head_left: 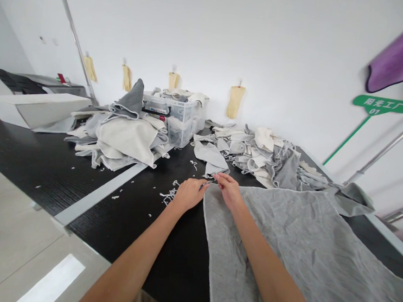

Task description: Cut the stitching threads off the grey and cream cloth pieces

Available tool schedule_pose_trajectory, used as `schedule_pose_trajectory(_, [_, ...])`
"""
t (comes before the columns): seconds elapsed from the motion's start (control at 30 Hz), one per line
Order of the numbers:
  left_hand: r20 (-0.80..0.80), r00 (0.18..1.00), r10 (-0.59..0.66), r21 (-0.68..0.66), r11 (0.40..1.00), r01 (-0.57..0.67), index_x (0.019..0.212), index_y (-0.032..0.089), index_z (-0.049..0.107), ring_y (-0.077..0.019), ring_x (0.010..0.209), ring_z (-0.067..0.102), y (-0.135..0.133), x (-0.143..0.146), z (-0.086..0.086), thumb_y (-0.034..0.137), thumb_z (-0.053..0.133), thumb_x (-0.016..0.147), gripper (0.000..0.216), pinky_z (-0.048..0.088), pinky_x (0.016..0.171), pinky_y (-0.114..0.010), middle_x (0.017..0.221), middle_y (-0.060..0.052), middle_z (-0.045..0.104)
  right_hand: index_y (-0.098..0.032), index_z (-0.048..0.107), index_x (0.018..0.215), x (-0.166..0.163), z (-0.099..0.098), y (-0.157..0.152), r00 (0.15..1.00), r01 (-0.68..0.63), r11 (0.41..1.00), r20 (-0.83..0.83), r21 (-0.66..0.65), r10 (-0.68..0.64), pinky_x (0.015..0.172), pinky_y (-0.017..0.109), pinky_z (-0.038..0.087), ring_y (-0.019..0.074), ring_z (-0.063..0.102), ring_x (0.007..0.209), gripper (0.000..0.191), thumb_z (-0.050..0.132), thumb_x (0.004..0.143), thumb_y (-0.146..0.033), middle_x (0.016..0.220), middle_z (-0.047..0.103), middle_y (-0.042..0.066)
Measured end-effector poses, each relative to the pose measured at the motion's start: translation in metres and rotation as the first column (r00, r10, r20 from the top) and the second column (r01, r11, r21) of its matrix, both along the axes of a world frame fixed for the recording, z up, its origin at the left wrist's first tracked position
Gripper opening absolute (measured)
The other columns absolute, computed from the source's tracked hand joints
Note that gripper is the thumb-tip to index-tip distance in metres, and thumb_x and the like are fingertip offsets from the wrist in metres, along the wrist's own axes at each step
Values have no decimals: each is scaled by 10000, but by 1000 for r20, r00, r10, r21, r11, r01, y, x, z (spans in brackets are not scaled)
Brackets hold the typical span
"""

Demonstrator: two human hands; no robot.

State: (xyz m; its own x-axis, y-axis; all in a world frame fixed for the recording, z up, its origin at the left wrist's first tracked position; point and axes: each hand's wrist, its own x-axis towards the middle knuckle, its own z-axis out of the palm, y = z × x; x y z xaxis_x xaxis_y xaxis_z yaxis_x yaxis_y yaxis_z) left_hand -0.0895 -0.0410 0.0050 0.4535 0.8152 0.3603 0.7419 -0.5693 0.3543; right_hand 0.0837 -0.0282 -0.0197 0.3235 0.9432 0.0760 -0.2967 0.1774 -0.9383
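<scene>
A large grey cloth [306, 243] with a pale stitched edge lies spread over the right of the black table. My left hand [191, 194] is closed around small thread snips [204, 184], mostly hidden in the palm, their tip beside the cloth's far left corner. Just over that corner, my right hand [229, 188] is closed in a pinch at the stitched edge; whether it has cloth or a loose thread between the fingertips is too small to make out. White thread scraps [169, 196] lie left of my left hand.
A heap of grey and cream cloths [125, 138] stands at the left, by a clear plastic bin [186, 119] full of cloths. Another cloth pile [257, 150] lies behind my hands. Yellow gloves [235, 101] hang on the wall. A white box [37, 108] sits far left.
</scene>
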Motion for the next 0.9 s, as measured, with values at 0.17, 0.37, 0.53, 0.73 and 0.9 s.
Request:
schedule_pose_trajectory(0.17, [13, 997, 73, 14, 997, -74, 1087, 263, 702, -266, 944, 710, 0, -9, 6, 426, 507, 940, 294, 512, 790, -315, 993, -79, 764, -200, 735, 767, 5, -5, 3, 999, 19, 1000, -27, -3, -19, 536, 266, 355, 96, 513, 582, 342, 873, 490, -345, 764, 713, 22])
schedule_pose_trajectory(0.37, [107, 973, 204, 56, 976, -211, 1192, 250, 639, -244, 962, 701, -5, -27, 25, 402, 432, 979, 333, 487, 792, -291, 1032, -85, 749, -184, 735, 768, 2, -5, 0, 998, 13, 1000, -56, -20, -14, 546, 243, 377, 103, 559, 617, 343, 882, 486, -312, 739, 705, 16])
schedule_pose_trajectory(0.53, [349, 913, 211, 44, 969, -241, 1148, 255, 673, -205, 878, 714, -26, -44, 39, 359, 466, 971, 292, 481, 749, -254, 948, -39, 765, -155, 739, 789, 0, 2, 0, 1000, -16, 999, -15, -38, 15, 531, 216, 392, 113, 598, 649, 368, 887, 489, -309, 757, 719, 39])
schedule_pose_trajectory(0.73, [570, 783, 249, -37, 960, -278, 1143, 239, 685, -203, 924, 709, -84, -92, 34, 411, 512, 943, 316, 508, 805, -264, 1045, -28, 758, -148, 728, 812, -11, 22, -6, 985, -5, 998, 170, -55, 14, 535, 219, 452, 151, 656, 669, 397, 884, 503, -343, 747, 731, 61])
schedule_pose_trajectory(0.9, [586, 753, 301, -115, 950, -291, 1131, 259, 685, -196, 971, 701, -129, -129, 16, 414, 543, 926, 293, 520, 838, -260, 1077, 3, 751, -134, 714, 776, -45, 32, -9, 897, -110, 989, 419, -100, 142, 548, 247, 509, 168, 671, 629, 341, 848, 549, -351, 687, 726, 69])
